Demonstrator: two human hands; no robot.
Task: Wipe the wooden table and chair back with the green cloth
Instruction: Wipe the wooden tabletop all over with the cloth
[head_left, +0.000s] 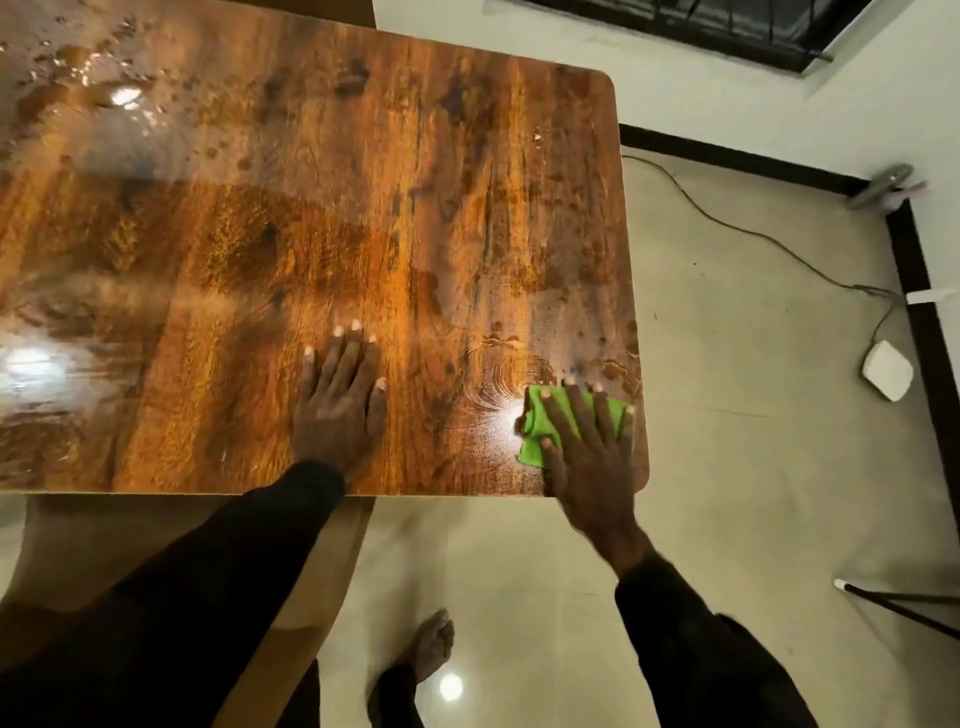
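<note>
A: What do we log for the right hand (589, 457)?
B: Flat on the green cloth (540, 428), fingers (558, 418) spread apart and pressing it down, not gripping it. The cloth sits at the near right corner of the wooden table (363, 208), just inside the edge

A: And the left hand (340, 400)?
B: Palm down on bare wood, near the front edge, well apart from the cloth. Fingers straight and close together, thumb out to the side, nothing under it

A: Table surface?
B: Wet sheen and droplets at the far left, curved streaks just left of the cloth, small puddles just beyond it near the right edge

A: Anything else we tag?
B: Dark sleeves on both arms, a bare foot (428, 644) on the pale floor (727, 415) below the table, a cable (753, 234) running to a white box (887, 370) by the wall. We cannot make out the chair back
</note>
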